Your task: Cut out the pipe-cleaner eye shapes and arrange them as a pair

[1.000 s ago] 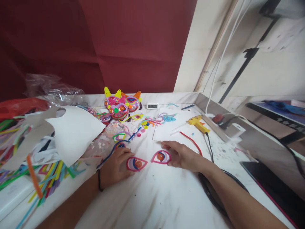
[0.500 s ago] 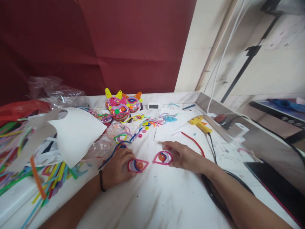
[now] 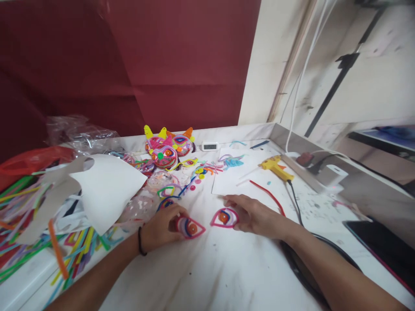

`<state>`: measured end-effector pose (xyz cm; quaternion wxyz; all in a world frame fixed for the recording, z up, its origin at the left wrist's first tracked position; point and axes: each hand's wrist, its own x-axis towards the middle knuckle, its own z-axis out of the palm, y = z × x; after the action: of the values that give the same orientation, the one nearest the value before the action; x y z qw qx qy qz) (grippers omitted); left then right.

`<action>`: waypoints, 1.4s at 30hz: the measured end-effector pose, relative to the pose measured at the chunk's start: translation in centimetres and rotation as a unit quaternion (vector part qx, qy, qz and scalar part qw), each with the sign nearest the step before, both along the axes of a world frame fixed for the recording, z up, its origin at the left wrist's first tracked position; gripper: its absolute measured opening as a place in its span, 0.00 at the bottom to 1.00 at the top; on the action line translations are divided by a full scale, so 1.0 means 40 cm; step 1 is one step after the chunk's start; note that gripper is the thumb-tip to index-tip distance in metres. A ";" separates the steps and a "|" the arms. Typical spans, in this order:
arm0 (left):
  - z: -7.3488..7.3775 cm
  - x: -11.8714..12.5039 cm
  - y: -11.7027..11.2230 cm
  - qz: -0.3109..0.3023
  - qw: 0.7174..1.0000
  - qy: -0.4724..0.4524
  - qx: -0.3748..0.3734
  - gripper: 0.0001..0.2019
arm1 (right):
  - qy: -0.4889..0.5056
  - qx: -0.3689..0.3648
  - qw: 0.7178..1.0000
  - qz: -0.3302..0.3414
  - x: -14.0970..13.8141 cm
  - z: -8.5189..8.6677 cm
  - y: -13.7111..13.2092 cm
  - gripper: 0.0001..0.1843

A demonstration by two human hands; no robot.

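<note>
On the white marbled table, two eye-shaped pieces of pipe cleaner with pink rims lie between my hands, their pointed ends facing each other. My left hand [image 3: 164, 228], with a black band at its wrist, grips the left eye piece [image 3: 193, 229] by its rounded end, thumb and fingers around it; that piece looks tilted. Around the outer end of the right eye piece [image 3: 224, 217] curl the fingers and thumb of my right hand [image 3: 252, 215]. Each piece carries an orange centre with blue beside it. A gap separates the two points.
Loose pipe cleaners [image 3: 76, 248] and cut white card [image 3: 108, 188] crowd the left. Colourful cat-like faces [image 3: 164, 154] stand at the back beside a small digital clock [image 3: 210, 146]. To the right are a yellow glue gun [image 3: 276, 168], its black cable, a red pipe cleaner [image 3: 268, 195] and a dark phone-like slab [image 3: 382, 246].
The left eye piece has tipped up slightly in my left hand. My right hand and its piece keep nearly the same place, while the whole view has shifted a little.
</note>
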<state>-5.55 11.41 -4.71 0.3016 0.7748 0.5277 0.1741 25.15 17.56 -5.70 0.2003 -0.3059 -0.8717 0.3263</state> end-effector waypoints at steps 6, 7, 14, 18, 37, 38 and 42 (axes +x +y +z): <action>0.032 -0.014 0.075 -0.077 0.993 -0.025 -0.083 0.19 | -0.008 0.008 1.000 -0.001 0.001 -0.006 0.005 0.42; 0.038 -0.016 0.090 -0.091 0.992 -0.021 -0.090 0.19 | -0.009 0.010 1.000 0.000 0.001 -0.006 0.005 0.41; 0.050 0.012 0.176 -0.146 0.983 0.030 -0.111 0.19 | -0.011 0.020 1.000 0.000 -0.003 -0.007 0.003 0.39; 0.040 0.059 0.210 -0.166 0.981 0.041 -0.092 0.13 | -0.010 0.028 1.000 -0.007 -0.009 -0.004 0.001 0.40; 0.063 0.211 0.164 -0.063 0.995 0.037 -0.063 0.12 | 0.016 0.034 0.999 0.011 -0.014 0.003 -0.004 0.42; 0.060 0.219 0.157 -0.055 0.995 0.038 -0.074 0.12 | 0.022 0.036 0.999 0.013 -0.014 0.004 -0.003 0.42; 0.049 0.246 0.147 -0.030 0.993 0.045 -0.102 0.13 | 0.052 0.045 0.997 0.022 -0.017 0.009 -0.006 0.43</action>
<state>4.29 17.30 -2.76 0.3600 0.7625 0.5323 0.0748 24.48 17.30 -5.33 0.2517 -0.2596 -0.8804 0.3068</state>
